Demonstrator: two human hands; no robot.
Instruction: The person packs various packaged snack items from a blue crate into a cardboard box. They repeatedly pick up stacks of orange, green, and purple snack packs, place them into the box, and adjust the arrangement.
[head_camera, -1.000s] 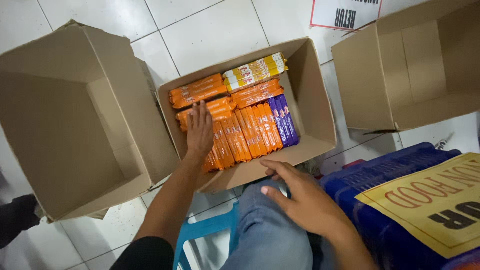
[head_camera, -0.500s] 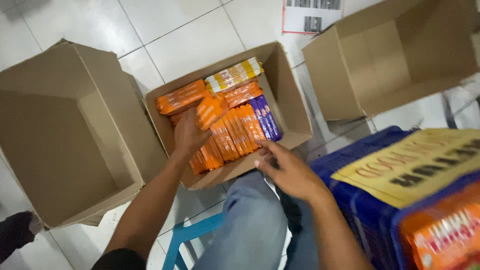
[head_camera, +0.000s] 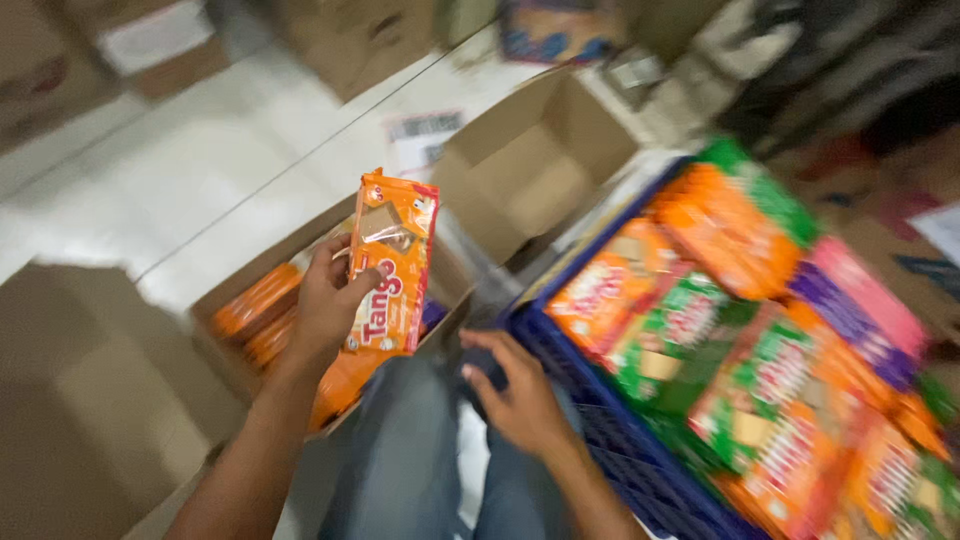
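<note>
My left hand (head_camera: 325, 300) grips an orange snack packet (head_camera: 392, 262) and holds it upright above an open cardboard box (head_camera: 225, 300) that has more orange packets (head_camera: 255, 300) lying inside. My right hand (head_camera: 515, 395) rests empty, fingers spread, beside the near wall of a blue plastic crate (head_camera: 590, 400). The crate is packed with several orange, green and purple snack packets (head_camera: 700, 330). My legs in jeans (head_camera: 400, 470) are between the box and the crate.
An empty open cardboard box (head_camera: 530, 165) stands behind the crate. Another large empty box (head_camera: 70, 400) lies at the left. More boxes and clutter sit along the back, on white floor tiles (head_camera: 160, 190). The picture is motion-blurred.
My left hand has lifted one orange packet out of the box. The view has swung right, so the crate of packets now fills the right side. My right hand stayed near the crate.
</note>
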